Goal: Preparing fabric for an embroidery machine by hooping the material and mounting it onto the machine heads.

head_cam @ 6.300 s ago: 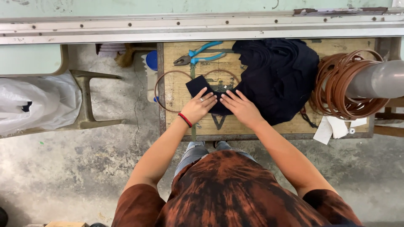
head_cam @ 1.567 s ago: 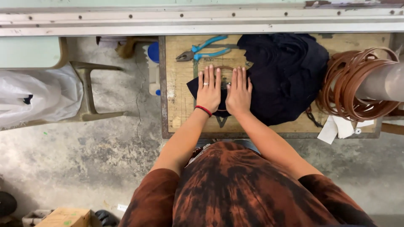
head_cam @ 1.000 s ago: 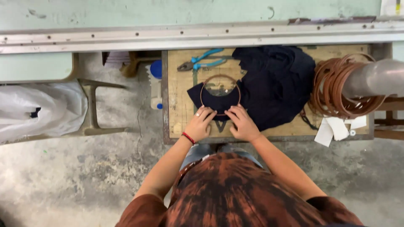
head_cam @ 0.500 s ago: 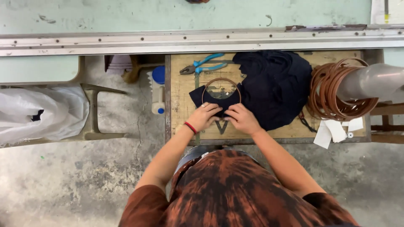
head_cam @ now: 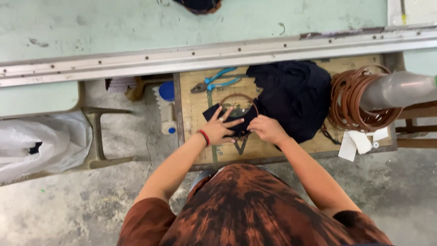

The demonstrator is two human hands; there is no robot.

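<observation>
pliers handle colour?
Light blue handles on the pliers, lying at the table's far left corner; head view shows it.

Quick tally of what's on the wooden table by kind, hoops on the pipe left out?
Pliers with blue handles: 1
Dark cloth pile: 1
Small dark cloth piece: 1
Round hoop under the left hand and right hand: 1
Total: 4
</observation>
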